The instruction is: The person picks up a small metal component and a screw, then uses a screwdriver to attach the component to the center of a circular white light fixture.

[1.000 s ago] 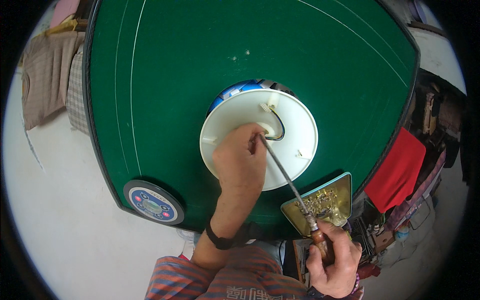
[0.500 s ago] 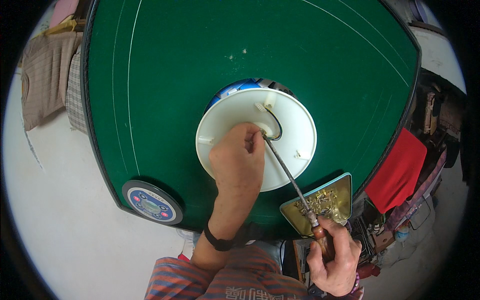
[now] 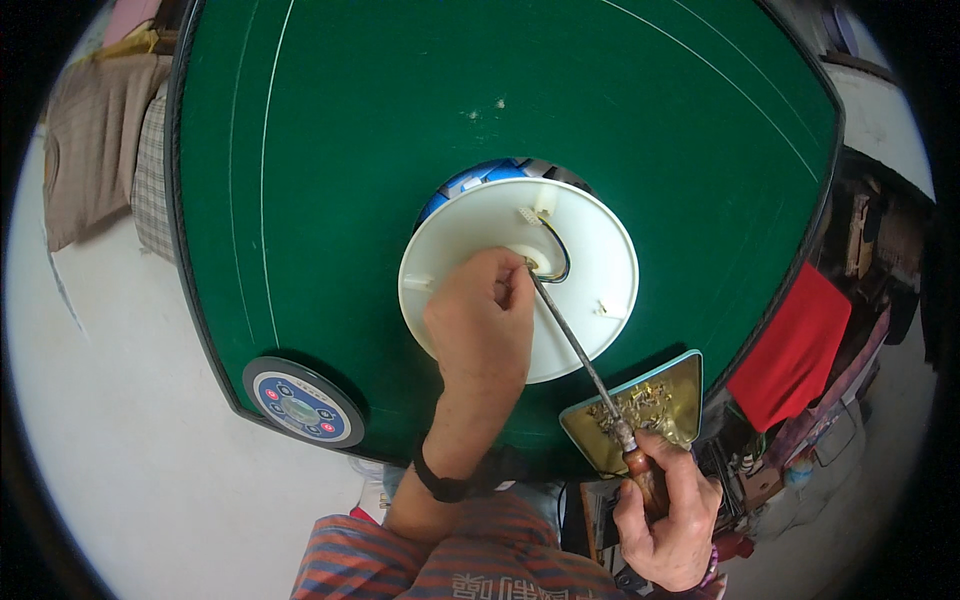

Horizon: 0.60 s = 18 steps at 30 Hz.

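My right hand (image 3: pixel 672 515) is wrapped round the wooden handle of a long screwdriver (image 3: pixel 574 348). The shaft slants up and left, its tip reaching the middle of a white round plastic bowl-like housing (image 3: pixel 590 250). At that tip the fingers of my left hand (image 3: pixel 482 305) are pinched together; whatever they hold is too small to make out. Beside them, a bundle of dark and yellow wires (image 3: pixel 562 255) curves from the housing's centre to a white connector (image 3: pixel 528 215). Small white posts stand on the housing's inner side.
The housing sits over a round opening in the green felt table (image 3: pixel 350 180), with blue items (image 3: pixel 470 183) showing beneath. A metal tray (image 3: pixel 680 390) of small screws lies under the screwdriver shaft. A round button panel (image 3: pixel 304 402) rests at the near left corner. Red cloth (image 3: pixel 790 345) hangs at right.
The housing and both hands' surroundings appear slightly shifted to the right in view. Both hands keep the same grip, with the screwdriver tip still at my left fingertips.
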Tool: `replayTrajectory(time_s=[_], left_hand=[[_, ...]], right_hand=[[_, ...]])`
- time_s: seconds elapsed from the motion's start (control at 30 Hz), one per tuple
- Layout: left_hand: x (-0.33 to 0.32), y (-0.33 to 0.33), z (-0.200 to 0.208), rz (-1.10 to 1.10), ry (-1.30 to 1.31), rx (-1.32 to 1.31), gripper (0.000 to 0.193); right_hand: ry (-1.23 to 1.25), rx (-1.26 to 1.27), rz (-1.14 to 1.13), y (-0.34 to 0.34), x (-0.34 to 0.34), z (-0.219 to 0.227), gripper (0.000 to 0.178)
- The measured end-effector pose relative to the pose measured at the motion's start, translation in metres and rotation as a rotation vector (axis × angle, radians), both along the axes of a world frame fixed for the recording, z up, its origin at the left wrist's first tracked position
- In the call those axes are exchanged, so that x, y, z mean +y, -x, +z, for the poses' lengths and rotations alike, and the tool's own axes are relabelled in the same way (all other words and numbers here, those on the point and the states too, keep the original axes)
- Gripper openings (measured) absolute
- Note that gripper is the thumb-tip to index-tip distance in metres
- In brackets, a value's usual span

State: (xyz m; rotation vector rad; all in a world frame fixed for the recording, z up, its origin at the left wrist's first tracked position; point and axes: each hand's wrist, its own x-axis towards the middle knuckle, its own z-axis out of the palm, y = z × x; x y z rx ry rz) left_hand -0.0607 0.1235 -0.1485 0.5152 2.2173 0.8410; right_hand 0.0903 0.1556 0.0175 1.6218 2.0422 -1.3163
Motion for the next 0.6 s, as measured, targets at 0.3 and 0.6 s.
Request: replayTrajectory(time_s=[0.3,0.6], left_hand=[[-0.004,-0.0028,-0.0066,0.017,-0.057,0.043,0.007],[-0.0039,-0.0012,-0.0071,-0.037,-0.083,0.147,0.004]], right_hand=[[0.016,-0.029,-0.013,0.0025,0.0002,0.0013,0.035],[0.012,-0.009,0.016,0.0005,0.0047,0.0025,0.034]])
